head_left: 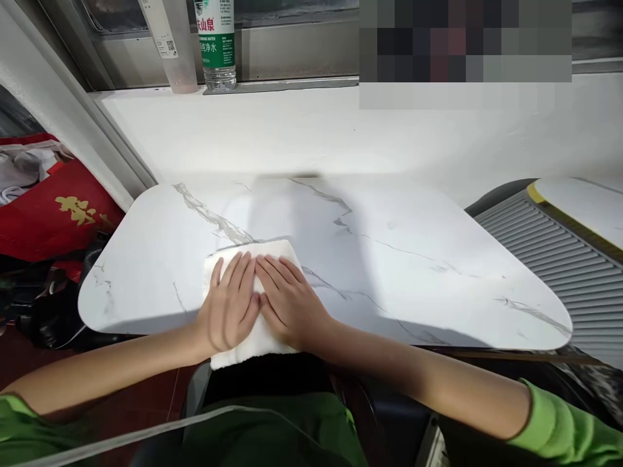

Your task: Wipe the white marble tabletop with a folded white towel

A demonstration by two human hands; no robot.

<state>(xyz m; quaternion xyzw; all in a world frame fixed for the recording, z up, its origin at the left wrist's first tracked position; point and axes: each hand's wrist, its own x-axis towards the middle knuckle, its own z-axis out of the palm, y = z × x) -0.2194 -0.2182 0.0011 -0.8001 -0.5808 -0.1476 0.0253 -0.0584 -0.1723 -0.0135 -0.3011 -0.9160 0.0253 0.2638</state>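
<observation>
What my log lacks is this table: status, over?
Left hand, right hand on white cloth. Cloth overhangs near edge of table. Water bottle on sill, clear of cloth.

The person wears a dark green cloth shirt [272, 428], partly in shadow on the front, with 1 small brighter green strip near its right side. The 2 sleeves are of lighter, vivid green: the left sleeve [19, 418] is seen only partly at the picture's corner, and the right sleeve [559, 421] shows several soft folds and a plain edge. Below the sleeves, both slim forearms are bare. The left hand [226, 308] and the right hand [296, 308] are also bare, each showing 5 slender fingers. A thin, whitish, smooth cord [195, 419] crosses before the shirt.
</observation>
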